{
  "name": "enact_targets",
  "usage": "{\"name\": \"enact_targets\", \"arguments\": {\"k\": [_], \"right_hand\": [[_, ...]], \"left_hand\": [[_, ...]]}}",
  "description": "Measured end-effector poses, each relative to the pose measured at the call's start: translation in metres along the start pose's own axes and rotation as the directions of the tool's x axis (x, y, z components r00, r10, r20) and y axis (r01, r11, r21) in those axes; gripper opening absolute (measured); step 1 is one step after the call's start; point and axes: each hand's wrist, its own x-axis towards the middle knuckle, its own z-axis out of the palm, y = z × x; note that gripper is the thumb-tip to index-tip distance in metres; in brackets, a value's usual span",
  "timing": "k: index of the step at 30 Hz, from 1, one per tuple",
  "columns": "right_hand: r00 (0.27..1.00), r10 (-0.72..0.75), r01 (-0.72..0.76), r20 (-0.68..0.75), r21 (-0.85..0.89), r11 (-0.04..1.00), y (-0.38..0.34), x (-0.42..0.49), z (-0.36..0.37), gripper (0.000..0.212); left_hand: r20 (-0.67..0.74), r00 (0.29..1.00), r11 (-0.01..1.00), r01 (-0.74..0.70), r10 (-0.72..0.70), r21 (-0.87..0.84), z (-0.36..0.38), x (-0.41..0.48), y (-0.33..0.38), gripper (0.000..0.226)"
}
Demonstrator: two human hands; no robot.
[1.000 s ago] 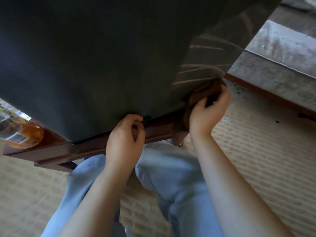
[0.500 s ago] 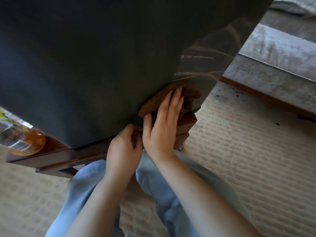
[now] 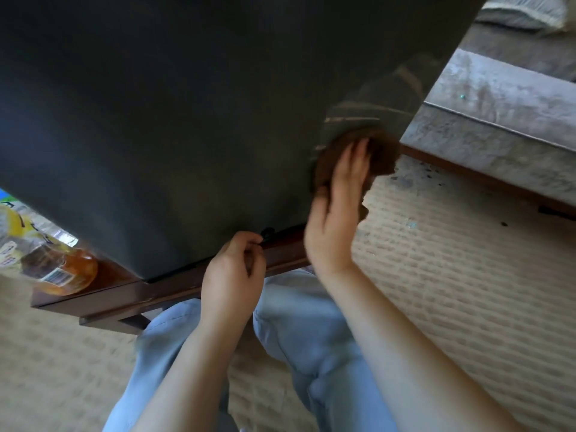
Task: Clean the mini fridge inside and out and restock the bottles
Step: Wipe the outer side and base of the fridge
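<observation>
While the left hand grips the fridge, the right hand presses cloth.

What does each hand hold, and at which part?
The right hand presses the brown cloth, at its middle, flat on the fridge. The left hand curls at its bottom edge; that grip cannot be told.

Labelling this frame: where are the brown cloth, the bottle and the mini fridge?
brown cloth [image 3: 385, 154], head view, bare patch right of the fingers.
bottle [image 3: 82, 269], head view, amber lower body.
mini fridge [image 3: 187, 120], head view, dark side panel.
</observation>
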Motion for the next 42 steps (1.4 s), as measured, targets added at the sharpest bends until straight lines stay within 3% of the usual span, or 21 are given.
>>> {"name": "enact_targets", "arguments": {"k": [2, 4, 7, 11, 14, 16, 18, 20, 23, 25, 27, 29, 32, 35, 37, 40, 42], "right_hand": [[0.987, -0.089, 0.099, 0.137, -0.071, 0.993, -0.019, -0.02, 0.011, 0.063], [0.979, -0.082, 0.108, 0.189, -0.129, 0.986, -0.023, -0.031, 0.014, 0.062], [0.994, -0.031, 0.04, 0.103, -0.088, 0.995, -0.023, -0.009, 0.003, 0.063], [0.98, 0.165, -0.154, -0.112, 0.103, 0.983, -0.006, 0.056, -0.023, 0.062], [0.931, 0.34, -0.294, -0.131, 0.282, 0.913, 0.008, 0.084, -0.036, 0.057], [0.918, 0.376, -0.315, -0.13, 0.342, 0.886, 0.006, 0.09, -0.039, 0.056], [0.942, 0.281, -0.228, -0.181, 0.268, 0.936, -0.008, 0.089, -0.035, 0.059], [0.981, 0.091, -0.07, -0.169, 0.128, 0.989, -0.034, 0.078, -0.023, 0.062], [0.974, -0.224, 0.225, 0.022, -0.043, 0.973, -0.066, 0.043, 0.001, 0.064], [0.935, -0.315, 0.335, 0.166, -0.112, 0.935, -0.068, 0.02, 0.011, 0.063], [0.932, -0.321, 0.345, 0.168, -0.144, 0.927, -0.06, 0.014, 0.012, 0.059], [0.964, -0.257, 0.265, 0.07, -0.141, 0.954, -0.051, 0.031, 0.003, 0.065], [0.982, 0.0, -0.001, -0.189, -0.004, 1.0, -0.034, 0.078, -0.016, 0.066], [0.904, 0.349, -0.285, -0.248, 0.259, 0.923, -0.001, 0.107, -0.031, 0.057], [0.817, 0.541, -0.473, -0.202, 0.302, 0.827, 0.004, 0.102, -0.036, 0.054], [0.822, 0.519, -0.474, -0.236, 0.222, 0.852, -0.011, 0.08, -0.039, 0.046], [0.91, 0.341, -0.317, -0.234, 0.136, 0.939, -0.038, 0.074, -0.041, 0.045]], "left_hand": [[0.005, 1.0, 1.0, 0.001, -0.001, 0.007, -0.001, -0.003, -0.002, 0.02], [0.021, 1.0, 1.0, 0.017, -0.017, 0.002, -0.003, -0.008, -0.003, 0.018], [0.037, 0.998, 0.998, 0.044, -0.045, 0.033, -0.008, -0.018, -0.006, 0.017], [0.049, 0.997, 0.997, 0.052, -0.055, 0.056, -0.016, -0.022, -0.013, 0.019], [0.037, 0.997, 0.996, 0.067, -0.069, 0.059, -0.022, -0.019, -0.016, 0.017], [0.037, 0.996, 0.995, 0.074, -0.077, 0.062, -0.024, -0.018, -0.016, 0.017], [0.037, 0.996, 0.995, 0.082, -0.084, 0.053, -0.025, -0.017, -0.014, 0.017], [0.039, 0.995, 0.995, 0.089, -0.091, 0.045, -0.022, -0.017, -0.013, 0.018], [0.036, 0.997, 0.997, 0.069, -0.07, 0.043, -0.017, -0.017, -0.011, 0.018], [0.039, 0.997, 0.997, 0.059, -0.061, 0.056, -0.017, -0.02, -0.011, 0.019], [0.04, 0.996, 0.995, 0.076, -0.079, 0.071, -0.019, -0.022, -0.012, 0.02], [0.033, 0.994, 0.992, 0.1, -0.103, 0.078, -0.022, -0.022, -0.016, 0.019], [0.026, 0.993, 0.99, 0.112, -0.115, 0.083, -0.025, -0.02, -0.021, 0.017], [0.031, 0.992, 0.989, 0.116, -0.12, 0.091, -0.029, -0.02, -0.021, 0.015], [0.016, 0.993, 0.99, 0.115, -0.117, 0.082, -0.034, -0.023, -0.018, 0.013], [-0.016, 0.995, 0.994, 0.103, -0.102, 0.034, -0.048, -0.028, -0.006, 0.011], [-0.06, 0.995, 0.996, 0.077, -0.079, -0.035, -0.064, -0.03, 0.004, 0.011]]}}
